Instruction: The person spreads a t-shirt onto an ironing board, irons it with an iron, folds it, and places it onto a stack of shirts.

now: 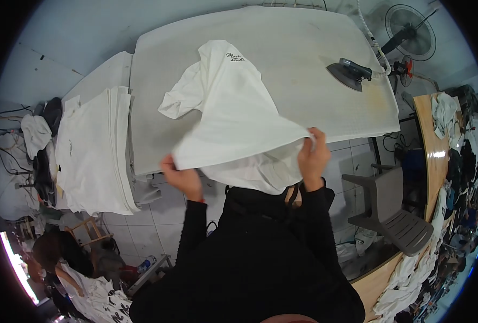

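A white T-shirt (233,118) with black script lettering lies partly on the padded ironing table (303,64), its hem hanging toward me over the near edge. My left hand (181,177) is closed on the hem at the left corner, slightly blurred. At the right end of the hem, my right hand (313,156) pinches the fabric between thumb and fingers. Between the two hands the hem is stretched, and the shirt's lower layer sags below it. An iron (350,73) rests at the table's right side, apart from both hands.
A stack of folded white shirts (93,151) sits on the left. Two fans (410,32) stand beyond the table's right end. A grey plastic chair (390,210) is at right, near a wooden table (433,140) with garments. Another person (61,253) is at lower left.
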Demonstrator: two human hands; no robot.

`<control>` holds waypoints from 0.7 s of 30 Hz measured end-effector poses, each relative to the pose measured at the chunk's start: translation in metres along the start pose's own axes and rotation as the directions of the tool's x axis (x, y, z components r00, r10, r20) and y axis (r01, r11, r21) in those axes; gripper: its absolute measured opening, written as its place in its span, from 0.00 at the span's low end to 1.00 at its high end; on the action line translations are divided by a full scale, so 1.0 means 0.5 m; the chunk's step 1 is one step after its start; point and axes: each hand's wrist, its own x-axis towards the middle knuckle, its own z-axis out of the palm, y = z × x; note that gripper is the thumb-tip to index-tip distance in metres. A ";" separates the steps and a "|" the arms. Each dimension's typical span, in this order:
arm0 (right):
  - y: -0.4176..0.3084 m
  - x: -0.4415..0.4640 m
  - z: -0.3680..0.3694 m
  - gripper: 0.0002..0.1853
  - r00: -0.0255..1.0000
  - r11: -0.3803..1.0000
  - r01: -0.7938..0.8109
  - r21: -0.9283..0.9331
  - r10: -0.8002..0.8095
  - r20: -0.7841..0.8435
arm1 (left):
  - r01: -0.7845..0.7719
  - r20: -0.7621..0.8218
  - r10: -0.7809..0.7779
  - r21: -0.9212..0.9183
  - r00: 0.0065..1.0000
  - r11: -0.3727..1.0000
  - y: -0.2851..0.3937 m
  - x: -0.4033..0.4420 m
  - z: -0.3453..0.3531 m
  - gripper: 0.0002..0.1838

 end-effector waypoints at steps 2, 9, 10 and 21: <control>0.006 0.040 -0.069 0.15 0.974 0.967 0.228 -0.115 -0.228 0.015 | -0.034 -0.177 0.037 0.018 0.983 0.999 0.075 0.071 -0.040 0.20; 0.063 -0.152 -0.149 0.18 0.974 0.982 0.040 -0.182 0.003 0.228 | 0.381 -0.064 -0.405 -0.233 0.912 0.895 -0.147 0.047 -0.150 0.18; 0.062 -0.178 -0.145 0.19 0.974 0.978 -0.086 -0.191 0.123 0.191 | 0.448 -0.003 -0.463 -0.246 0.886 0.859 -0.135 0.025 -0.149 0.18; 0.013 0.164 -0.202 0.31 0.988 0.976 -0.157 -0.149 0.155 -0.028 | -0.030 0.773 -0.092 0.142 0.628 0.989 0.186 0.267 -0.133 0.14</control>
